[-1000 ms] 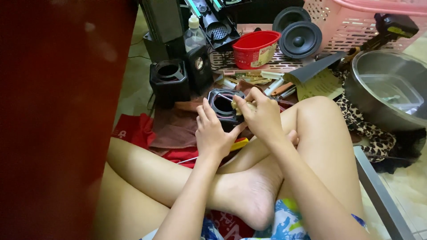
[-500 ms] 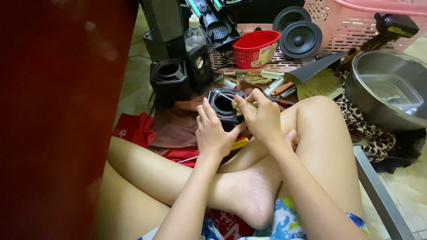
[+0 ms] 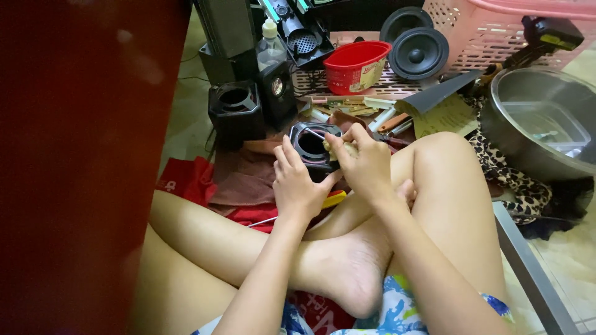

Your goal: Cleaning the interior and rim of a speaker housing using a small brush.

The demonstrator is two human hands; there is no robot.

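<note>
Person seated cross-legged on the floor. The left hand (image 3: 297,184) grips the near side of a small black speaker housing (image 3: 312,146), held above the knees. The right hand (image 3: 363,160) is closed around a small pale object (image 3: 343,149) pressed against the housing's right rim. Beyond lie a second black speaker box (image 3: 234,110), a red tub (image 3: 356,64), a pink basket (image 3: 503,28) and a steel bowl (image 3: 534,118).

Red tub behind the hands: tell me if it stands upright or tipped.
Tipped. The red tub leans, its open mouth tilted toward the camera, resting on the pink basket lid.
</note>
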